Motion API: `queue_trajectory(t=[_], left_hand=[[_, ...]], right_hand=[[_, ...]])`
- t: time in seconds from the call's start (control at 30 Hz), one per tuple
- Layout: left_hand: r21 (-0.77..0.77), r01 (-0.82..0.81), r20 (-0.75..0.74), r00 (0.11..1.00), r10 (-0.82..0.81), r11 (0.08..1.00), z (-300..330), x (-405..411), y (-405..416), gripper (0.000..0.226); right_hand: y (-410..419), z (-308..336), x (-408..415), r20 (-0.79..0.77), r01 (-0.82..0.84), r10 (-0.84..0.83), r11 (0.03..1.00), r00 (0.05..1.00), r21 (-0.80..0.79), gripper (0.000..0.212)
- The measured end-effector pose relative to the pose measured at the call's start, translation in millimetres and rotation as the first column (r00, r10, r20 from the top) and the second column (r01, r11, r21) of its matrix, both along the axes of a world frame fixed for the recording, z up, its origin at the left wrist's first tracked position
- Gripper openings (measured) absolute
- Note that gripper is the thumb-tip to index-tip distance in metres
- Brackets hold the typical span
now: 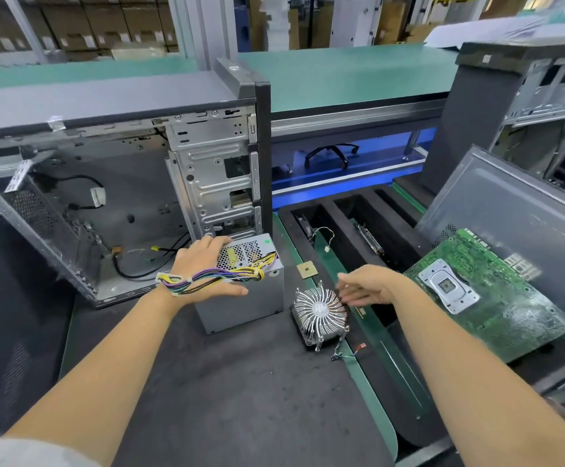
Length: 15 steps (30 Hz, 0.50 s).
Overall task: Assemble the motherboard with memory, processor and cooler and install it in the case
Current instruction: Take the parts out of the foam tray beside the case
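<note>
— Two hands out over a dark mat [180,382]. Any words to read anywhere?

— None clear enough. Small pale stickers on the boxes far back, too blurry. Little green dot sticker on the silver power box [240,294], no letters on it.

— Left hand [203,267] doing what?

— Resting on that power box, fingers spread over the top, thumb down the front side. Bunch of purple and yellow wires [213,278] draped across the wrist and back of the hand. Not curled tight around anything.

— And the right hand [368,288]?

— Fingers long and loose, tips just at the edge of the round silver cooler [319,311]. Touching or only very close? Cannot tell. Holding nothing.

— Where else, the task things?

— Small square processor [307,270] flat on the mat, between the two hands, just behind the cooler. Green motherboard [496,298] off to the right of the right hand, lying tilted, with a silver socket frame on it. Leaning against a grey side panel [523,214]. Open case [112,183] behind the left hand, loose black cables inside. Another case [510,106] far right at the back.
</note>
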<state>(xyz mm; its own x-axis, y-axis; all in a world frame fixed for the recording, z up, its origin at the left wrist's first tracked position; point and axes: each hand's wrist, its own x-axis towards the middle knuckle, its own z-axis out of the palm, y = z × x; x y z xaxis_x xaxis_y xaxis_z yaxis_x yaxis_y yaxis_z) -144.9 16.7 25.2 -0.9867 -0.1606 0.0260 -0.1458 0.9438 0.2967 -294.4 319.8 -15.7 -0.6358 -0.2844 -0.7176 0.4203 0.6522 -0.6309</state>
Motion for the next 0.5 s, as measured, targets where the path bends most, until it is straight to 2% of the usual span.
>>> queue_trajectory(t=[0.07, 0.1, 0.13, 0.2, 0.5], left_hand=[[-0.001, 0.000, 0.001, 1.000, 0.000, 1.000, 0.6, 1.0, 0.1, 0.118], [-0.007, -0.002, -0.004, 1.000, 0.002, 1.000, 0.7, 1.3, 0.2, 0.118], [-0.015, -0.002, -0.009, 1.000, 0.002, 1.000, 0.8, 1.3, 0.3, 0.118], [-0.029, -0.001, -0.010, 1.000, 0.001, 1.000, 0.9, 1.1, 0.9, 0.119], [-0.050, 0.009, -0.032, 0.999, -0.011, 0.999, 2.0, 2.6, 3.6, 0.112]], right_hand=[[-4.9, -10.9, -11.7, -0.307, -0.006, 0.095, 0.961, 0.947, 0.278, 0.028], [-8.0, -18.2, -15.3, -0.413, 0.009, 0.156, 0.929, 0.897, 0.371, 0.026], [-9.1, -26.5, -18.1, -0.439, -0.024, 0.253, 0.886, 0.862, 0.463, 0.023], [-12.7, -44.1, -17.7, -0.407, -0.121, 0.457, 0.769, 0.791, 0.628, 0.025], [-13.0, -91.8, -22.3, -0.324, -0.122, 0.493, 0.678, 0.807, 0.725, 0.038]])
